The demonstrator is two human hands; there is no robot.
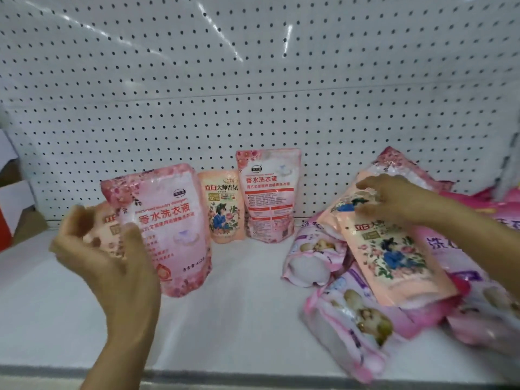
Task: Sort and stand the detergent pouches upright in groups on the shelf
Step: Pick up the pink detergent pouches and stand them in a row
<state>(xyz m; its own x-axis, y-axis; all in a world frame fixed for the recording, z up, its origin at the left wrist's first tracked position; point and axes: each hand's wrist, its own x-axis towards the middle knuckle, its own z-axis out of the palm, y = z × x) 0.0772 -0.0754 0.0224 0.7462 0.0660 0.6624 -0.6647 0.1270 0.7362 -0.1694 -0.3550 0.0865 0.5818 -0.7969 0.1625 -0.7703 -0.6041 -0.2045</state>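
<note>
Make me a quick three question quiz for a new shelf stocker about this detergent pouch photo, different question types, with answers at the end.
1. True or false: two pouches stand upright against the pegboard.
2. Which hand grips the top of the peach pouch on the heap? A. left B. right
3. Fill in: the baby-print pouches are lying ____ on the shelf.

Key: 1 true, the small peach pouch and the pink pouch. 2 B, the right hand. 3 down.

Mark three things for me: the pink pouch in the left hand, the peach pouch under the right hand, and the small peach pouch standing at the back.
Pink pouch (pixel 171 229), head view, front panel centre.
Peach pouch (pixel 394 254), head view, printed figure.
Small peach pouch (pixel 222 206), head view, front panel centre.
</note>
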